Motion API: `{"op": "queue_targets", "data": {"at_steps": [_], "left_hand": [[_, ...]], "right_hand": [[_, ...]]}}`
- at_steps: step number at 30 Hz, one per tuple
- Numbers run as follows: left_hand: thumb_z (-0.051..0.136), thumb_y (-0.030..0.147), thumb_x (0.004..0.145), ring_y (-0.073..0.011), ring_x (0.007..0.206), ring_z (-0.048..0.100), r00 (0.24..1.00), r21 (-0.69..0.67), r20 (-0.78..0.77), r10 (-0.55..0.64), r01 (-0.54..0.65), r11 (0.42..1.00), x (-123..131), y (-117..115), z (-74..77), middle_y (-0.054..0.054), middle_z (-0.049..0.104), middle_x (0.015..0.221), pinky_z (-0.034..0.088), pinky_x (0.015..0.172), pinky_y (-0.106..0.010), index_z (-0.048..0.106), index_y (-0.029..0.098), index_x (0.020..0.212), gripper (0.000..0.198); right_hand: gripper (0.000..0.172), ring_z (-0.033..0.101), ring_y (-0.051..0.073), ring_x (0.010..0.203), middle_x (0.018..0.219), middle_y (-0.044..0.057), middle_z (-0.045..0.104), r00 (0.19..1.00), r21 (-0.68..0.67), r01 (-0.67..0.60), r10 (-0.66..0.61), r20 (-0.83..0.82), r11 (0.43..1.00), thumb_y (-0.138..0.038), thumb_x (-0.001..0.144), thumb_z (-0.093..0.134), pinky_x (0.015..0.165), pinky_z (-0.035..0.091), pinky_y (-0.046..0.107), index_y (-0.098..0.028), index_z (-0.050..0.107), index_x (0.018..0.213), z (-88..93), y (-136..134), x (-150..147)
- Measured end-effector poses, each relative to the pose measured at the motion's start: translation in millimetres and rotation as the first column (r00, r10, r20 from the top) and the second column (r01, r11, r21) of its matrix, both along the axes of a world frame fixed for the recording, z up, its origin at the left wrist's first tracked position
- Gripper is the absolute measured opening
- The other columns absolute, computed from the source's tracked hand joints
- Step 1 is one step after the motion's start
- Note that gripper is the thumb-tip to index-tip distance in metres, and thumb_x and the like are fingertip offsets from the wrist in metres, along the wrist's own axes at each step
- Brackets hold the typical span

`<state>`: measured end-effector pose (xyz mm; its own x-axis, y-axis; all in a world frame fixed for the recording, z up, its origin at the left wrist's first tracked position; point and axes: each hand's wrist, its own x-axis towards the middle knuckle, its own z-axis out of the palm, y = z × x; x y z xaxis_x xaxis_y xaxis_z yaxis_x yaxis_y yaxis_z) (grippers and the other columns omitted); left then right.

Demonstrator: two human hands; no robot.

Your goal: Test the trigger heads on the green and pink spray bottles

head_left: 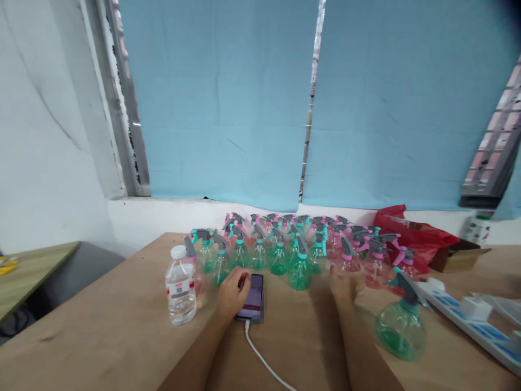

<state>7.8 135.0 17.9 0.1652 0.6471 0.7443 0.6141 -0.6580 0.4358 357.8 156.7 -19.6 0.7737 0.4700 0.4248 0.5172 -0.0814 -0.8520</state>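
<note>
My left hand (234,292) rests at the left edge of a phone (255,293), its fingers curled in with nothing visible in them. A white charging cable (261,355) runs from the phone's lower end. My right hand (345,283) is smeared by motion in front of a pink spray bottle (348,263); whether it touches the bottle I cannot tell. Several green and pink spray bottles stand in rows beyond my hands, among them a green one (300,272) between them. Another green spray bottle (402,326), with a little liquid in it, stands right of my right forearm.
A clear water bottle (180,288) with a white cap stands left of my left hand. On the right lie a power strip (468,320), a red plastic bag (415,233) and an open cardboard box (458,256). Blue curtains (228,108) hang behind the wooden table (101,331).
</note>
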Motion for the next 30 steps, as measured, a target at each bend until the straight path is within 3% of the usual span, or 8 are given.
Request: {"op": "queue_targets", "data": {"at_steps": [3, 7, 11, 17, 22, 25, 27, 30], "left_hand": [[0.048, 0.026, 0.096, -0.0145, 0.064, 0.06, 1.0, -0.097, 0.015, 0.005, -0.004, 0.995, 1, 2, -5.8, 0.003, 0.061, 0.07, 0.045, 0.064, -0.024, 0.067, 0.022, 0.092, 0.02], [0.048, 0.026, 0.095, -0.0142, 0.063, 0.059, 1.0, -0.145, 0.01, 0.009, -0.007, 0.989, 3, 3, -9.0, 0.004, 0.061, 0.067, 0.042, 0.063, -0.023, 0.068, 0.023, 0.091, 0.021], [0.049, 0.027, 0.094, -0.0151, 0.063, 0.06, 1.0, -0.167, 0.001, 0.008, -0.008, 0.986, 7, -1, -5.9, 0.003, 0.063, 0.067, 0.043, 0.063, -0.024, 0.069, 0.023, 0.09, 0.021], [0.048, 0.029, 0.095, -0.0143, 0.061, 0.059, 1.0, -0.16, 0.005, -0.003, 0.004, 0.987, 8, -4, -4.9, 0.003, 0.061, 0.066, 0.043, 0.063, -0.023, 0.07, 0.023, 0.092, 0.023], [0.048, 0.027, 0.094, -0.0136, 0.06, 0.058, 1.0, -0.145, 0.024, -0.001, 0.005, 0.989, 7, -4, -5.8, 0.004, 0.059, 0.065, 0.043, 0.063, -0.023, 0.07, 0.022, 0.091, 0.023], [0.047, 0.029, 0.095, -0.0135, 0.059, 0.057, 0.999, -0.15, 0.049, 0.007, 0.0, 0.989, 8, -5, -5.3, 0.004, 0.058, 0.066, 0.042, 0.061, -0.023, 0.069, 0.022, 0.093, 0.023], [0.047, 0.033, 0.097, -0.0136, 0.058, 0.056, 0.997, -0.153, 0.067, 0.032, -0.022, 0.988, 9, -6, -4.8, 0.004, 0.058, 0.067, 0.042, 0.06, -0.023, 0.068, 0.022, 0.097, 0.024], [0.048, 0.038, 0.099, -0.0137, 0.059, 0.057, 0.997, -0.143, 0.076, 0.031, -0.02, 0.989, 10, -8, -4.3, 0.003, 0.059, 0.069, 0.042, 0.061, -0.023, 0.068, 0.022, 0.099, 0.025]], "right_hand": [[0.068, 0.046, 0.046, 0.131, 0.139, 0.025, 0.051, 0.978, 0.036, 0.204, -0.201, -0.056, 0.978, -0.046, 0.079, 0.062, 0.103, 0.038, 0.071, -0.021, 0.046, 0.141, -4.4, 5, 1], [0.066, 0.046, 0.048, 0.128, 0.132, 0.024, 0.057, 0.989, 0.182, 0.15, -0.145, -0.037, 0.972, -0.046, 0.072, 0.068, 0.101, 0.036, 0.073, -0.02, 0.057, 0.131, -12.3, 12, 8], [0.068, 0.048, 0.045, 0.126, 0.13, 0.023, 0.061, 0.992, 0.243, 0.121, -0.124, -0.004, 0.962, -0.049, 0.075, 0.068, 0.106, 0.033, 0.071, -0.018, 0.057, 0.134, -8.8, 9, 8], [0.068, 0.051, 0.044, 0.125, 0.126, 0.023, 0.062, 0.962, 0.425, 0.094, -0.192, 0.196, 0.9, -0.051, 0.081, 0.071, 0.107, 0.033, 0.066, -0.013, 0.058, 0.136, 32.6, -12, -12], [0.07, 0.055, 0.04, 0.119, 0.125, 0.023, 0.06, 0.906, 0.582, -0.104, -0.165, 0.391, 0.806, -0.053, 0.085, 0.069, 0.103, 0.042, 0.06, -0.011, 0.053, 0.138, 68.0, -35, -32], [0.075, 0.058, 0.038, 0.116, 0.124, 0.021, 0.058, 0.903, 0.65, -0.294, -0.019, 0.43, 0.701, -0.055, 0.083, 0.067, 0.099, 0.047, 0.057, -0.011, 0.049, 0.14, 72.3, -43, -56], [0.075, 0.061, 0.037, 0.114, 0.124, 0.019, 0.059, 0.876, 0.588, -0.442, 0.185, 0.445, 0.678, -0.056, 0.086, 0.062, 0.097, 0.05, 0.055, -0.013, 0.046, 0.144, 66.6, -46, -78], [0.063, 0.061, 0.035, 0.118, 0.129, 0.018, 0.061, 0.763, 0.446, -0.643, 0.467, 0.447, 0.623, -0.048, 0.09, 0.06, 0.101, 0.05, 0.053, -0.016, 0.048, 0.143, 51.4, -44, -113]]}}
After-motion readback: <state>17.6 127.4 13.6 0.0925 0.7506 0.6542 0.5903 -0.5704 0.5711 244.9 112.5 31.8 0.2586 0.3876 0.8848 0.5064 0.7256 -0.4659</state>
